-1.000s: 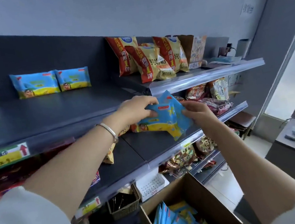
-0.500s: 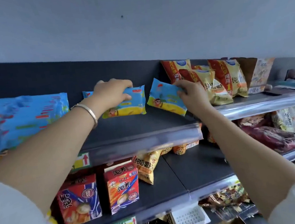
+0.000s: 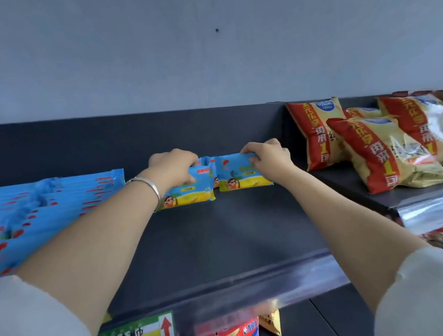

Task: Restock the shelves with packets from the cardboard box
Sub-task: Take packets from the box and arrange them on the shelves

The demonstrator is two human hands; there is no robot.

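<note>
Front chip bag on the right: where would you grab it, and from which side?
Probably its flat top seam, pinched from the front and above: the chip bag is puffy, leans back on other bags, and its top edge is free.

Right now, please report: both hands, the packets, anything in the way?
Left hand grips left blue packet, right hand pinches right blue packet. Both upright at shelf back. Red-yellow bags apart, rightward.

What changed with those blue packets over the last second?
Both hands rose from the lower shelf up to the top shelf. The left hand stands the left blue packet upright at the back; the right hand has straightened the right blue packet, tilted half a second ago, beside it. Neither let go. The red-and-yellow bags stayed put.
</note>
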